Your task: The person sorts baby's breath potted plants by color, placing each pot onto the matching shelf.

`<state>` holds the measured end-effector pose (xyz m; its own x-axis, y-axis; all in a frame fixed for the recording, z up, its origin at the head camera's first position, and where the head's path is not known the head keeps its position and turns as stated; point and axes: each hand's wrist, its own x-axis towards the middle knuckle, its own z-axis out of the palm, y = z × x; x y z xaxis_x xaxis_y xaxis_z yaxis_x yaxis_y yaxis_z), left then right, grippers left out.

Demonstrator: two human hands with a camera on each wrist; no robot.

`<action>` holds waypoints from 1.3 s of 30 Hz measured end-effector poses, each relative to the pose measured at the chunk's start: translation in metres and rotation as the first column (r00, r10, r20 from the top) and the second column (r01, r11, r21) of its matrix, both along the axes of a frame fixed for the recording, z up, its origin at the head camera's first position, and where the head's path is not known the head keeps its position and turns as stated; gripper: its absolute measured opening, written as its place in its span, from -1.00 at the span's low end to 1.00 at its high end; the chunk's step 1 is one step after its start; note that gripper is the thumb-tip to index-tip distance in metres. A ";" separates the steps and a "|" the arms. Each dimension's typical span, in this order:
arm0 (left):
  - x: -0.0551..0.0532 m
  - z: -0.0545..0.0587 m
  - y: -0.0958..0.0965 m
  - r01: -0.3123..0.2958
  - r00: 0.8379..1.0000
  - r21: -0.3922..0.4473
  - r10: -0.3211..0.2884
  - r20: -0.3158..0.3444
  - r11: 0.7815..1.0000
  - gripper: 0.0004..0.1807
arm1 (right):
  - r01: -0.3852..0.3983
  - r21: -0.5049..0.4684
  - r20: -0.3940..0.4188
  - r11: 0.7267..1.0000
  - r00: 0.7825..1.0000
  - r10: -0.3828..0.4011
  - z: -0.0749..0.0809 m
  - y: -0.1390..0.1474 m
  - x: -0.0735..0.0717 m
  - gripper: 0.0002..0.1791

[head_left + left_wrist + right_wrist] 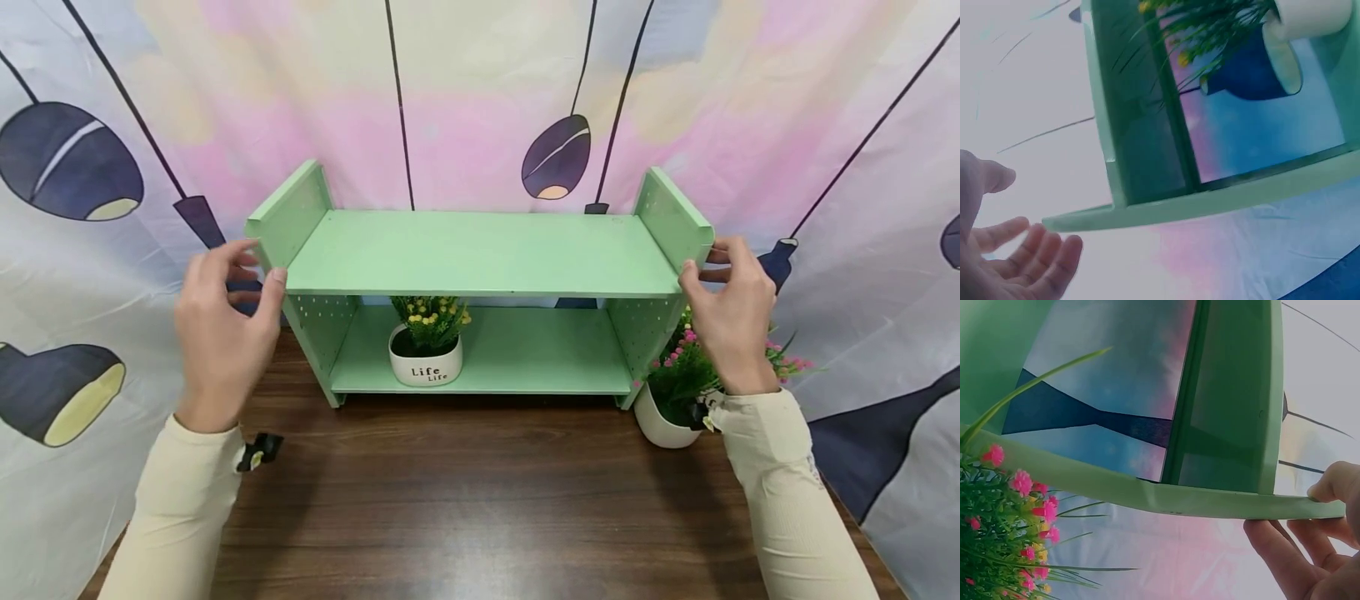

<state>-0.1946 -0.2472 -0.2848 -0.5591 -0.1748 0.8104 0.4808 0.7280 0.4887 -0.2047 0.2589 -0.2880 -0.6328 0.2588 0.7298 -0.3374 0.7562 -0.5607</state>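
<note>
Shelf (465, 250), right grip (735, 312) pinching its side panel (675, 218), left grip (222, 333) spread, thumb (999, 177) seen apart only in left wrist view

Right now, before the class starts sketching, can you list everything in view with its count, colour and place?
Shelf unit: one, light green, standing on the table
Table: one, dark brown, beneath the shelf unit
Flowerpots: two, white, one on the lower board, one right of the shelf unit
Plants: two, green with yellow or pink flowers, one per pot
Patterned cloth: count unclear, pastel with dark lamps, behind and beside
Wrist attachments: two, mostly black, at the cuffs
Sleeves: two, cream, on the forearms
Left grip: one, bare, at the left side panel
Right grip: one, bare, pinching the right side panel
</note>
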 end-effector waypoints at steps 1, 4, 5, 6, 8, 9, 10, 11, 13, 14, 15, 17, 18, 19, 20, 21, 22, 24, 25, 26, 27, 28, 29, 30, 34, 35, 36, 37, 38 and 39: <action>-0.002 0.004 -0.002 -0.028 0.999 -0.001 0.028 0.028 1.000 -0.55 | -0.005 0.001 -0.005 1.000 1.000 0.005 0.000 0.000 0.000 -0.71; -0.010 0.016 -0.007 -0.070 0.992 -0.018 0.071 0.101 0.997 -0.45 | -0.013 0.001 -0.020 1.000 1.000 0.014 0.000 0.000 -0.001 -0.72; -0.012 0.019 -0.008 -0.076 0.990 -0.024 0.078 0.114 0.997 -0.43 | -0.015 0.004 -0.023 1.000 1.000 0.015 0.000 0.000 -0.001 -0.72; -0.015 0.022 -0.009 -0.079 0.989 -0.028 0.082 0.123 0.996 -0.43 | -0.015 0.006 -0.024 1.000 1.000 0.015 0.000 0.000 -0.001 -0.72; -0.019 0.026 -0.010 -0.074 0.989 -0.025 0.077 0.128 0.997 -0.44 | -0.016 0.007 -0.025 1.000 1.000 0.016 -0.001 0.000 -0.001 -0.72; -0.021 0.028 -0.011 -0.068 0.989 -0.025 0.070 0.127 0.997 -0.44 | -0.017 0.007 -0.024 1.000 1.000 0.017 -0.001 0.000 -0.001 -0.73; -0.023 0.030 -0.012 -0.061 0.990 -0.025 0.064 0.129 0.998 -0.46 | -0.016 0.006 -0.022 1.000 1.000 0.016 -0.001 0.000 -0.001 -0.73; -0.026 0.031 -0.012 -0.052 0.990 -0.026 0.055 0.131 0.998 -0.47 | -0.017 0.005 -0.019 1.000 1.000 0.017 -0.002 0.000 -0.001 -0.73; -0.030 0.033 -0.013 -0.034 0.990 -0.022 0.037 0.133 0.999 -0.50 | -0.016 0.002 -0.016 1.000 1.000 0.016 -0.002 0.000 0.000 -0.73; -0.032 0.033 -0.014 -0.026 0.991 -0.024 0.028 0.129 0.999 -0.52 | -0.014 0.001 -0.014 1.000 1.000 0.014 -0.003 0.000 0.000 -0.73; -0.033 0.033 -0.014 -0.020 0.992 -0.027 0.023 0.125 0.999 -0.54 | -0.013 0.000 -0.012 1.000 1.000 0.013 -0.003 0.000 0.000 -0.73; -0.035 0.032 -0.015 -0.025 0.993 -0.036 0.028 0.113 0.999 -0.58 | -0.008 0.000 -0.011 1.000 1.000 0.008 -0.003 0.000 0.000 -0.74; -0.036 0.031 -0.016 -0.027 0.994 -0.040 0.031 0.105 0.999 -0.59 | -0.006 0.000 -0.010 1.000 1.000 0.006 -0.003 0.000 0.000 -0.74; -0.037 0.030 -0.017 -0.030 0.994 -0.045 0.034 0.100 0.999 -0.59 | -0.004 0.001 -0.011 1.000 1.000 0.004 -0.002 0.000 0.000 -0.73; -0.037 0.029 -0.018 -0.033 0.995 -0.050 0.038 0.097 0.998 -0.60 | -0.003 0.001 -0.011 1.000 1.000 0.004 -0.002 0.000 0.000 -0.73; -0.037 0.028 -0.018 -0.039 0.994 -0.055 0.045 0.098 0.998 -0.59 | -0.003 0.002 -0.011 1.000 1.000 0.003 -0.001 0.000 0.000 -0.73; -0.038 0.027 -0.019 -0.041 0.994 -0.059 0.047 0.097 0.997 -0.59 | -0.002 0.003 -0.012 1.000 1.000 0.002 -0.001 -0.001 0.000 -0.73; -0.038 0.026 -0.021 -0.034 0.995 -0.062 0.040 0.094 0.997 -0.57 | 0.005 0.010 -0.011 1.000 1.000 -0.005 -0.001 -0.001 -0.001 -0.72; -0.038 0.026 -0.021 -0.031 0.995 -0.066 0.037 0.093 0.997 -0.57 | 0.011 0.013 -0.011 1.000 1.000 -0.011 -0.002 -0.001 0.000 -0.71; -0.038 0.026 -0.021 -0.030 0.995 -0.072 0.036 0.089 0.997 -0.56 | 0.018 0.015 -0.011 1.000 1.000 -0.018 -0.002 -0.001 0.000 -0.71; -0.038 0.025 -0.021 -0.027 0.996 -0.078 0.034 0.086 0.997 -0.56 | 0.024 0.019 -0.010 1.000 1.000 -0.023 -0.003 -0.001 0.001 -0.70; -0.039 0.025 -0.021 -0.021 0.996 -0.081 0.027 0.080 0.996 -0.56 | 0.028 0.023 -0.011 0.999 1.000 -0.028 -0.004 0.000 0.001 -0.69; -0.039 0.024 -0.021 -0.021 0.997 -0.087 0.027 0.077 0.996 -0.55 | 0.030 0.025 -0.010 0.999 1.000 -0.030 -0.004 0.000 0.002 -0.68; -0.039 0.024 -0.021 -0.019 0.997 -0.090 0.026 0.075 0.996 -0.55 | 0.025 0.027 -0.011 0.999 1.000 -0.025 -0.005 0.000 0.002 -0.68; -0.039 0.022 -0.021 -0.028 0.998 -0.096 0.034 0.062 0.995 -0.56 | -0.013 0.020 -0.001 1.000 1.000 0.013 -0.004 0.002 0.001 -0.66; -0.039 0.022 -0.021 -0.032 0.998 -0.098 0.038 0.058 0.995 -0.56 | -0.023 0.018 0.006 1.000 1.000 0.023 -0.003 0.002 0.000 -0.65; -0.039 0.021 -0.021 -0.034 0.998 -0.098 0.039 0.054 0.995 -0.56 | -0.031 0.015 0.012 0.999 0.999 0.031 -0.003 0.003 0.000 -0.65; -0.040 0.021 -0.021 -0.037 0.998 -0.099 0.042 0.053 0.994 -0.56 | -0.035 0.013 0.019 0.999 0.999 0.035 -0.003 0.003 -0.001 -0.64; -0.040 0.021 -0.021 -0.037 0.998 -0.100 0.042 0.053 0.994 -0.56 | -0.038 0.012 0.025 0.999 0.999 0.038 -0.003 0.003 -0.002 -0.64; -0.040 0.021 -0.020 -0.038 0.998 -0.101 0.044 0.054 0.994 -0.56 | -0.040 0.012 0.031 0.999 0.999 0.040 -0.002 0.003 -0.003 -0.63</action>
